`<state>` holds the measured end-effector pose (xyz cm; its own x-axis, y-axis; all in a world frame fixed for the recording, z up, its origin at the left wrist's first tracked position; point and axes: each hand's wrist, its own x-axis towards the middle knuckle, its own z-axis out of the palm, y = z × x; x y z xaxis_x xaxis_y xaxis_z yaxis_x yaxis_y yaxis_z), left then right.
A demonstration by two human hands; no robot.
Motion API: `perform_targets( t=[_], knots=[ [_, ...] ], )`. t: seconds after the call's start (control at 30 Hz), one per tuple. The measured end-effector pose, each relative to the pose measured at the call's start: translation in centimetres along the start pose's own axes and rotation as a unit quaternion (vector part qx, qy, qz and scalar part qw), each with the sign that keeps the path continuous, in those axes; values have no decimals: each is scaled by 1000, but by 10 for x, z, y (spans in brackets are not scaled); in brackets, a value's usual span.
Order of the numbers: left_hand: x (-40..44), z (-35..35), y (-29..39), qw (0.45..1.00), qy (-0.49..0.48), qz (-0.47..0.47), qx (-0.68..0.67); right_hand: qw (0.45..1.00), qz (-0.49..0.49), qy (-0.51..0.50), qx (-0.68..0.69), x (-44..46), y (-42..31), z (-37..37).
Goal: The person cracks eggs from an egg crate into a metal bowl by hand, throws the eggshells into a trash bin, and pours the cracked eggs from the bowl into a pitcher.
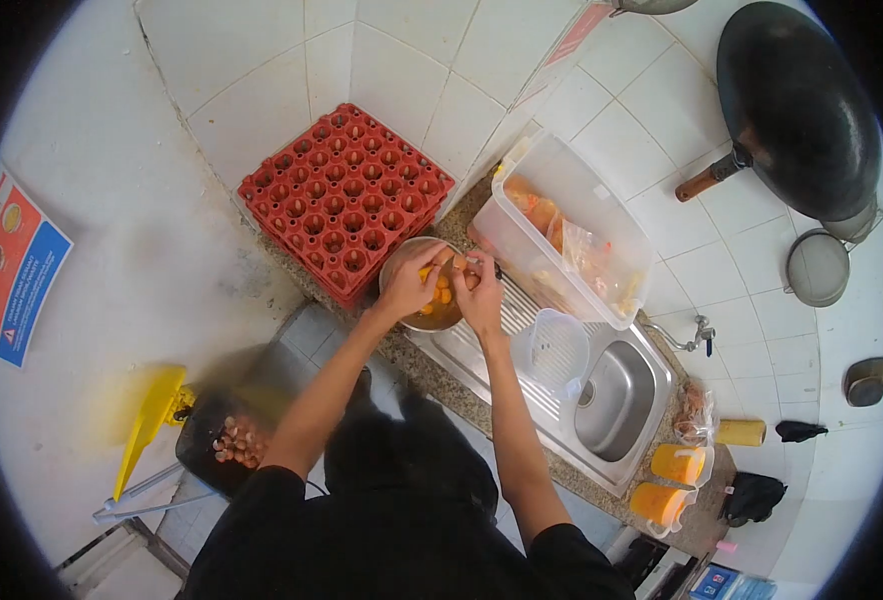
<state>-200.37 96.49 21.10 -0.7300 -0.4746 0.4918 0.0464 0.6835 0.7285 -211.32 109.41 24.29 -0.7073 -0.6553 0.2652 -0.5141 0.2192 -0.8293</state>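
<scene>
Both hands meet over a round metal bowl (398, 262) that holds several orange yolks (440, 295) in liquid. My left hand (411, 291) is at the bowl's left part, its fingers closed round a brown eggshell piece (447, 268). My right hand (481, 296) is beside it, its fingers curled on a brown shell (473, 281) above the bowl's right part. The two hands nearly touch. Left of the bowl, against its rim, stands a stack of red egg trays (347, 195).
A clear plastic bin (617, 215) with bagged items stands behind the sink (617, 400). A clear tub (559, 350) rests on the drainboard. Orange-filled jugs (678, 463) stand at right. A black bin (202, 440) holds eggshells. A wok (802, 110) hangs on the wall.
</scene>
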Motion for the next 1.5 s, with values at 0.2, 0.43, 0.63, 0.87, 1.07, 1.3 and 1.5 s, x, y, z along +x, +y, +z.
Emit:
perform_targets(
  t=[0.2, 0.43, 0.63, 0.87, 1.07, 1.3, 1.5],
  knots=[
    [19, 3, 22, 668, 119, -395, -619, 989, -142, -10, -35, 19, -32, -12],
    [17, -97, 78, 487, 173, -330, -790, 919, 209, 28, 334, 9, -7, 3],
    [-178, -218, 22, 584, 490, -276, -585, 905, 300, -143, 265, 15, -30, 60],
    [-523, -264, -28, 573, 542, -557, -260, 944, 212, 21, 252, 43, -56, 123],
    [-582, -183, -19, 475, 509, -714, 76, 868, 261, -58, 418, 74, -86, 92],
    [-367, -161, 32, 690, 361, -627, -19, 854, 172, -42, 489, 52, -136, 72],
    [-257, -206, 81, 738, 472, -324, -357, 845, 167, -145, 486, -20, -163, 35]
  ],
)
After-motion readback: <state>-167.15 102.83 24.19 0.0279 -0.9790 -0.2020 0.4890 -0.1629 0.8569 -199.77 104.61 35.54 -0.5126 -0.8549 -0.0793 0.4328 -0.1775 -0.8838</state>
